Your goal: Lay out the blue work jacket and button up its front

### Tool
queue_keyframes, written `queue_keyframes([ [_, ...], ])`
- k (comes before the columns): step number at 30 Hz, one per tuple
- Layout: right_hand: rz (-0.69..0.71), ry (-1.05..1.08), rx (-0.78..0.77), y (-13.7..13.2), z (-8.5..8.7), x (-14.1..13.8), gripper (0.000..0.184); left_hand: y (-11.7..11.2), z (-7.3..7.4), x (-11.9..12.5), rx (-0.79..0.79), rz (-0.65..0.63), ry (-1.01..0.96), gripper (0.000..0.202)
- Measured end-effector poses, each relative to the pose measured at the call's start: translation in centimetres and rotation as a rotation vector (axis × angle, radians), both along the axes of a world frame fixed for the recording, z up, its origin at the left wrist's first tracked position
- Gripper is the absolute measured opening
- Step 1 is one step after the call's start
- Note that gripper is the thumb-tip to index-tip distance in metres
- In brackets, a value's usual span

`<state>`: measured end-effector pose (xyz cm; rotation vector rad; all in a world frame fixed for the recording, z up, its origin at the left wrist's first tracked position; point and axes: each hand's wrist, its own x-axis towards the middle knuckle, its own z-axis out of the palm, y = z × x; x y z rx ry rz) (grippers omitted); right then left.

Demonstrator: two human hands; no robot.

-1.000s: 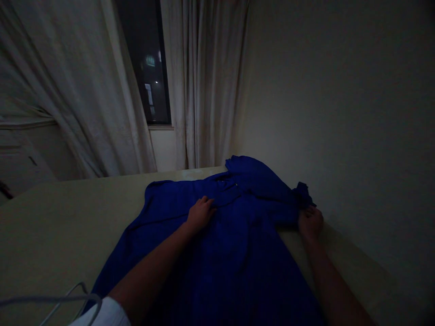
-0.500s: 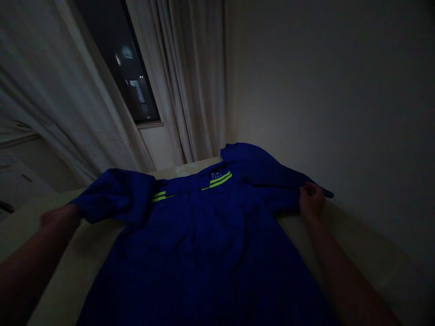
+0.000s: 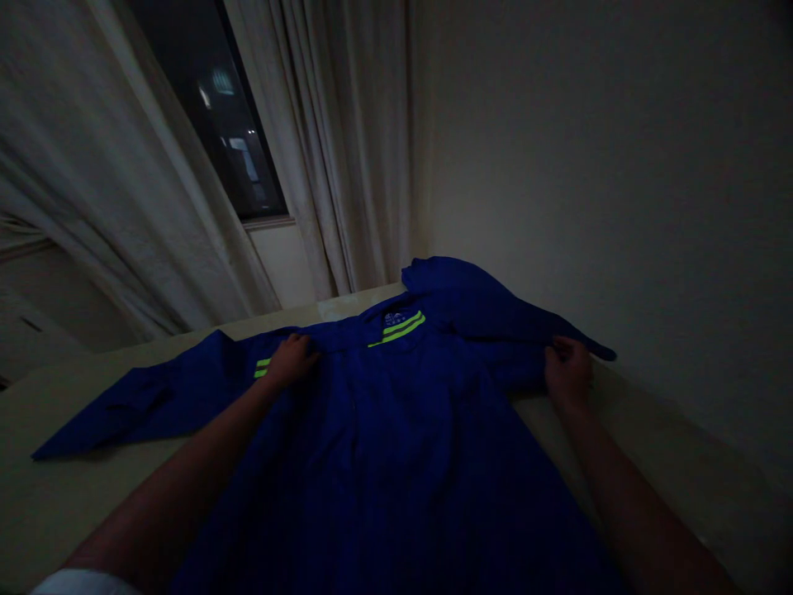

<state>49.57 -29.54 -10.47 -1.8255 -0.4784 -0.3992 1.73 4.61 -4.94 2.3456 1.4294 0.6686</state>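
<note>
A dark blue work jacket (image 3: 396, 446) with yellow-green stripes lies spread out, its collar end away from me and its lower part running out of the bottom of the view. My left hand (image 3: 295, 360) is on the upper chest near the collar, fingers curled onto the fabric beside the left stripe. At the right, my right hand (image 3: 568, 370) pinches the edge of the right sleeve (image 3: 496, 310), which is bunched and partly doubled. The left sleeve (image 3: 149, 401) stretches out flat to the left, untouched. Dim light hides the fingertips partly.
The jacket rests on a pale covered surface (image 3: 657, 421), perhaps a bed. Behind it hang light curtains (image 3: 365, 149) on both sides of a dark window (image 3: 216, 107). A plain wall (image 3: 588, 149) stands close along the right and back.
My left hand has let go of the left sleeve and moved right to the jacket's upper chest. The left sleeve now lies flat. My right hand stays on the right sleeve.
</note>
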Motion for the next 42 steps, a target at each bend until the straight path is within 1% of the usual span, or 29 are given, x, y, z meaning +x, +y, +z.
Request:
queue_keyframes([
  [2,0.008,0.001,-0.009,-0.2,0.0,0.0,0.033,-0.1,-1.3,2.2,-0.008,-0.007,-0.026,0.010],
  [3,0.006,0.001,-0.012,-0.2,0.0,0.0,0.033,0.1,-1.4,2.8,-0.014,-0.002,-0.045,0.011],
  [4,0.000,-0.001,-0.013,-0.1,0.0,0.0,0.033,0.6,-1.3,3.2,-0.020,0.013,-0.073,0.012],
  [6,-0.006,-0.018,-0.027,0.0,0.0,-0.1,0.033,2.0,-0.1,3.7,-0.041,0.070,-0.177,0.011],
  [7,-0.004,-0.028,-0.040,0.1,0.1,-0.1,0.032,2.9,0.7,3.9,-0.055,0.100,-0.243,0.014],
  [9,-0.002,-0.041,-0.068,0.2,0.2,-0.2,0.032,4.4,2.2,4.5,-0.088,0.136,-0.380,0.034],
  [11,-0.005,-0.039,-0.082,0.2,0.2,-0.4,0.031,4.9,3.1,5.0,-0.134,0.091,-0.534,0.056],
  [13,-0.015,-0.035,-0.080,0.2,0.4,-0.5,0.031,3.8,3.2,5.0,-0.168,-0.015,-0.629,0.069],
  [14,-0.020,-0.043,-0.083,0.1,0.6,-0.6,0.031,2.8,3.0,4.8,-0.175,-0.085,-0.616,0.069],
  [15,-0.025,-0.063,-0.089,0.0,0.9,-0.7,0.031,1.4,2.7,4.5,-0.175,-0.161,-0.543,0.063],
  [17,-0.027,-0.139,-0.097,-0.1,2.2,-1.3,0.031,-2.1,2.0,3.7,-0.158,-0.302,-0.260,0.044],
  [18,-0.019,-0.186,-0.090,-0.1,3.3,-1.9,0.032,-4.0,1.6,3.2,-0.141,-0.361,-0.103,0.038],
  [19,0.003,-0.231,-0.073,-0.1,4.5,-2.8,0.032,-5.8,1.2,2.7,-0.117,-0.406,0.039,0.036],
  [20,0.054,-0.271,-0.057,0.0,5.9,-4.1,0.033,-7.7,0.8,2.1,-0.083,-0.432,0.153,0.037],
  [21,0.145,-0.305,-0.055,0.1,7.3,-5.8,0.033,-9.4,0.4,1.6,-0.040,-0.445,0.235,0.040],
  [22,0.283,-0.338,-0.077,0.1,8.6,-8.1,0.033,-10.9,-0.1,1.1,0.004,-0.448,0.289,0.043],
  [23,0.472,-0.376,-0.132,0.3,9.8,-10.7,0.032,-12.3,-0.6,0.6,0.042,-0.446,0.326,0.047],
  [24,0.703,-0.422,-0.219,0.4,10.6,-13.7,0.031,-13.5,-1.2,0.2,0.068,-0.445,0.352,0.050],
  [25,0.953,-0.483,-0.321,0.6,11.1,-16.9,0.032,-14.5,-1.9,-0.2,0.087,-0.439,0.370,0.054],
  [26,1.195,-0.566,-0.427,0.8,11.2,-20.0,0.035,-15.3,-2.6,-0.6,0.103,-0.433,0.384,0.058],
  [27,1.391,-0.672,-0.521,1.0,11.0,-23.0,0.040,-16.0,-3.3,-0.8,0.115,-0.427,0.395,0.061],
  [28,1.528,-0.784,-0.601,1.2,10.4,-25.7,0.046,-16.4,-3.9,-1.1,0.130,-0.420,0.401,0.062],
  [29,1.605,-0.889,-0.668,1.5,9.7,-27.9,0.051,-16.7,-4.5,-1.2,0.148,-0.411,0.399,0.063],
  [30,1.639,-0.976,-0.720,1.8,8.9,-29.6,0.053,-16.9,-4.9,-1.3,0.170,-0.402,0.392,0.063],
  [31,1.643,-1.051,-0.756,2.1,8.0,-30.8,0.053,-17.0,-5.2,-1.4,0.188,-0.392,0.386,0.063],
  [32,1.631,-1.110,-0.778,2.4,7.3,-31.5,0.051,-17.0,-5.5,-1.4,0.201,-0.383,0.380,0.062],
  [34,1.594,-1.196,-0.784,2.9,6.4,-31.7,0.044,-17.0,-5.6,-1.3,0.219,-0.363,0.370,0.061],
  [37,1.525,-1.254,-0.754,3.2,6.1,-30.2,0.039,-17.0,-5.5,-1.2,0.222,-0.347,0.363,0.061],
  [42,1.428,-1.161,-0.776,2.8,6.5,-27.0,0.043,-17.4,-5.4,-1.0,0.218,-0.335,0.340,0.061],
])
